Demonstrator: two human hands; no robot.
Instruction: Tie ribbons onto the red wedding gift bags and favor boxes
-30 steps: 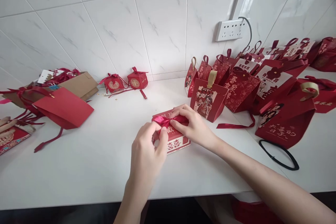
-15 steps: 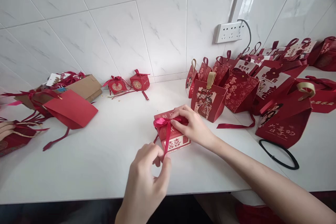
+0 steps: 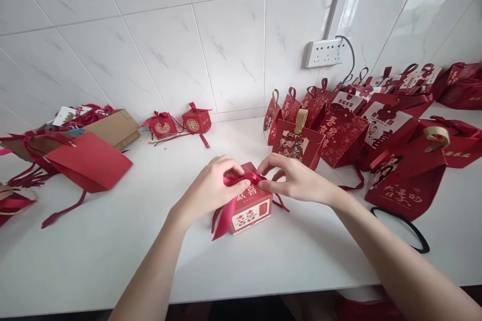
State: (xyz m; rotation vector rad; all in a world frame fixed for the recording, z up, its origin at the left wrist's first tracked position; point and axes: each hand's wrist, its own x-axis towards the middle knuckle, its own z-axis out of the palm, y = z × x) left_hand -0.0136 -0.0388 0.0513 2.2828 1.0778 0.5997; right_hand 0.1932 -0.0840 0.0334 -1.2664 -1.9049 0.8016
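A small red gift box (image 3: pixel 251 217) with a white printed front panel stands on the white table, below my hands. Across its top runs a crimson ribbon (image 3: pixel 227 215), bunched in a bow or knot, with one tail hanging over the left front corner. My left hand (image 3: pixel 214 185) pinches the ribbon on the left side of the knot. From the right, my right hand (image 3: pixel 288 176) pinches the ribbon too, thumb and fingertips at the knot. Dark red twisted cord (image 3: pixel 280 203) sticks out beside the box on the right. My fingers partly cover the knot.
Many red gift boxes (image 3: pixel 344 135) with loop handles crowd the right. A black ring (image 3: pixel 417 233) lies near them. Two small red boxes (image 3: pixel 196 120) stand by the wall. At left are a cardboard box (image 3: pixel 116 130) of ribbons and a red folded box (image 3: pixel 92 160). A socket strip (image 3: pixel 324 53) is wall-mounted.
My left hand has moved up from the ribbon tail in front of the box to the knot. The box has turned slightly, and the other person's hand at far left is out of view.
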